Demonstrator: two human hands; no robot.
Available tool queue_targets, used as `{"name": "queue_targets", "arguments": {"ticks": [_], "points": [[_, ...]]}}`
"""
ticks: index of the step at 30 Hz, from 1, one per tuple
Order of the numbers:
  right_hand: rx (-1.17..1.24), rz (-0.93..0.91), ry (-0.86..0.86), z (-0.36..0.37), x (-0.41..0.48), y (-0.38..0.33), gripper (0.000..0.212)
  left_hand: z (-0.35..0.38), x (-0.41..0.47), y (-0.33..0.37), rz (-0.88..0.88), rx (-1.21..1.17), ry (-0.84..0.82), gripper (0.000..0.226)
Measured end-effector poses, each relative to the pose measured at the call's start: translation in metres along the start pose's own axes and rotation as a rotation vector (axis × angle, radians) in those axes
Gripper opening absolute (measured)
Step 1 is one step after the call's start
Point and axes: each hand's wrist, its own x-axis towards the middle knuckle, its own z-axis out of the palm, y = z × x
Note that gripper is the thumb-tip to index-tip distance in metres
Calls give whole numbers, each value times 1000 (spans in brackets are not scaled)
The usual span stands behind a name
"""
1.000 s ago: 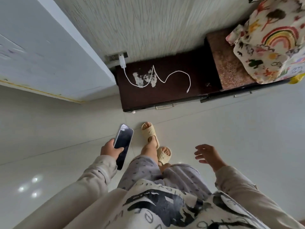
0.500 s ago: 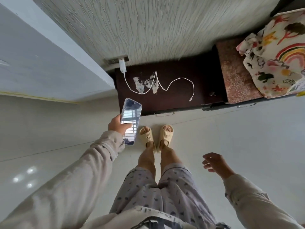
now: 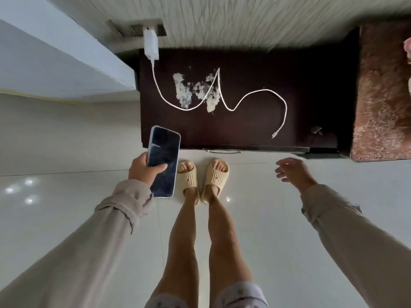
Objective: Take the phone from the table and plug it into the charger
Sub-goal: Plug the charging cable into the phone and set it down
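My left hand [image 3: 142, 168] grips a dark-screened phone [image 3: 164, 161] in a clear case, held screen up just in front of the dark brown cabinet top [image 3: 311, 85]. A white charger adapter [image 3: 151, 46] sits in a wall socket [image 3: 138, 28] above the cabinet's far left corner. Its white cable [image 3: 222, 98] snakes across the top, and the free plug end [image 3: 274, 134] lies near the front edge at the right. My right hand [image 3: 291, 171] hovers empty with fingers spread, below and right of that plug end.
My feet in cream slippers [image 3: 203, 176] stand on pale glossy floor tiles at the cabinet's front, by a drawer handle [image 3: 222, 151]. White worn patches [image 3: 193, 90] mark the cabinet top. A brown fuzzy mat [image 3: 380, 96] lies to the right; a white door panel [image 3: 55, 58] is at left.
I have stepped up to the cabinet, which now looms much larger. My left hand with the phone has reached the cabinet's front edge, and my right hand has lifted toward the cable end.
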Motion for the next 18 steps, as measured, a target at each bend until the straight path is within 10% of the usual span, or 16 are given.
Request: {"name": "queue_targets", "arguments": {"ticks": [11, 18], "points": [[-1072, -518, 474, 28, 126, -35, 28, 73, 55, -15, -64, -146, -31, 25], [-1186, -719, 501, 26, 131, -29, 10, 80, 58, -18, -88, -175, -39, 19]]}}
